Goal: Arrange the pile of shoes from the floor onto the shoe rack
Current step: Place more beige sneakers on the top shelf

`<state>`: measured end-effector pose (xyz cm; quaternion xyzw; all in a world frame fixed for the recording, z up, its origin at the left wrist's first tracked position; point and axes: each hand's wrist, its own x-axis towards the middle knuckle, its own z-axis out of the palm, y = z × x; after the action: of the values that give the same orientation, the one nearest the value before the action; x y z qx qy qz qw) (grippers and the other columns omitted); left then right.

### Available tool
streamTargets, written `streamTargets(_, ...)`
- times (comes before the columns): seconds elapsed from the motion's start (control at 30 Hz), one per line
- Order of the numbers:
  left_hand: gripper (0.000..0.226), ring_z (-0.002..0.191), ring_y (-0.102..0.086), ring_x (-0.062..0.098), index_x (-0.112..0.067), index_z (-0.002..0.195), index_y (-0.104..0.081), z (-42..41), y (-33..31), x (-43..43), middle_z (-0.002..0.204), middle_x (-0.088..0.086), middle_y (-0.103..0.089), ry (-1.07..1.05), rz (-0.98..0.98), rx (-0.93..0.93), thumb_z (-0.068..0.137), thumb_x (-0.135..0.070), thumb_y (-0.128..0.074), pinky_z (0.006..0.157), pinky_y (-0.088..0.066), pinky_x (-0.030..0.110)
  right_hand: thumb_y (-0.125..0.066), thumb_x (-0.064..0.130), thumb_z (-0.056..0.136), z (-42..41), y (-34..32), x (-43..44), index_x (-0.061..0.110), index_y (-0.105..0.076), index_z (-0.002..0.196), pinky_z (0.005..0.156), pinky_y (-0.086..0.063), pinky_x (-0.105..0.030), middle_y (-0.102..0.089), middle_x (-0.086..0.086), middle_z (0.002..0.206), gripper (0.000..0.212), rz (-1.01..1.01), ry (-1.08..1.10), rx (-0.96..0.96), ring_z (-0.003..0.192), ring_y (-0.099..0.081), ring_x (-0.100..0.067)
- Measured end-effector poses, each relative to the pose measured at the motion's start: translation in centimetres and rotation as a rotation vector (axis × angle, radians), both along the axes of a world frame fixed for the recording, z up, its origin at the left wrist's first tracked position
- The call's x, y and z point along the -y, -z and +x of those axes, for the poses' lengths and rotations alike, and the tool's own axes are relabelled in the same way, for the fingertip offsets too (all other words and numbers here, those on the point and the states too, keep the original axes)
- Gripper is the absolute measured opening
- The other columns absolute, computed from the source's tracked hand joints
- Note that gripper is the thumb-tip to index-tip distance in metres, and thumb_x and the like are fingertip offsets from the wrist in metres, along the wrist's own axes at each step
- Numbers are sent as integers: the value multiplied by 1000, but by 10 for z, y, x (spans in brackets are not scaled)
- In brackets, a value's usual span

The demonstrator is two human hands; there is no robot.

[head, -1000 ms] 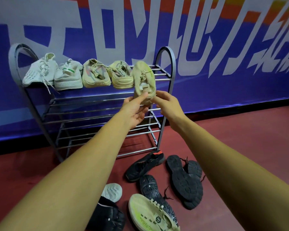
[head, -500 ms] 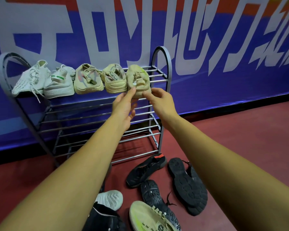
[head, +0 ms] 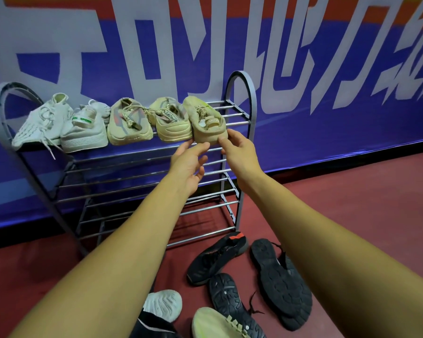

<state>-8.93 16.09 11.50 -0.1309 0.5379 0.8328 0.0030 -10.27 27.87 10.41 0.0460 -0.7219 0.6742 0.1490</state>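
A grey metal shoe rack (head: 242, 89) stands against the blue wall. Its top shelf carries a row of pale shoes; the rightmost is a worn beige shoe (head: 205, 118), lying on the bars with its heel toward me. My right hand (head: 239, 152) pinches the right edge of that heel with thumb and forefinger. My left hand (head: 188, 164) is just below the heel with loose fingers, only the thumb tip touching it. On the red floor lies the pile: a black sneaker (head: 215, 257), black shoes sole-up (head: 279, 276), a yellow-soled beige shoe (head: 213, 323).
Left of the beige shoe sit two more beige shoes (head: 171, 123) and two white sneakers (head: 42, 123). The rack's lower shelves (head: 132, 191) hold nothing. A white sole (head: 164, 303) and a dark shoe (head: 152, 328) lie near my left forearm.
The beige shoe went from held upright in front of the rack to lying flat on the top shelf's right end. My left hand has loosened and dropped slightly below the heel.
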Motion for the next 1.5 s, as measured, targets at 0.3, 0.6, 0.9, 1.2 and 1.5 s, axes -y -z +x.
streamTargets(0.3, 61, 88, -62, 7, -23, 136, -55, -23, -1, -3, 118, -2, -72, -65, -14, -41, 81, -22, -80, 58, -41, 21, -55, 26, 100, -17, 0, 8, 23, -67, 113, 104, -50, -44, -71, 3, 115, 17, -67, 56, -31, 112, -64, -14)
streamTargets(0.6, 36, 95, -62, 9, -21, 111, -65, -37, -2, -2, 114, -3, -73, -58, 20, -25, 79, -21, -82, 64, -41, 21, -55, 27, 100, -32, -3, 25, 21, -65, 119, 99, -53, -43, -71, 2, 113, 22, -193, 161, -6, 99, -67, -15)
streamTargets(0.9, 23, 85, -60, 7, -18, 101, -69, -45, -3, 10, 101, -4, -74, -60, 8, 11, 80, -18, -80, 57, -39, 18, -54, 36, 100, -36, -1, 26, 24, -60, 129, 101, -52, -44, -67, 4, 118, 32, -141, 150, 57, 110, -65, -20)
streamTargets(1.2, 17, 82, -60, 8, -24, 87, -62, -27, 3, 33, 88, -7, -69, -132, -80, -10, 83, -16, -77, 53, -38, 18, -59, 34, 96, -21, -4, 20, 25, -55, 139, 101, -51, -47, -67, -3, 117, 44, -73, 144, 153, 109, -64, -24)
streamTargets(1.5, 21, 82, -62, 12, -25, 100, -66, 15, 23, 31, 93, -4, -70, 7, -387, -21, 83, -21, -76, 57, -41, 22, -62, 34, 93, 23, 16, 4, 19, -57, 137, 105, -48, -48, -63, -2, 121, 47, 146, 73, 258, 108, -63, -24)
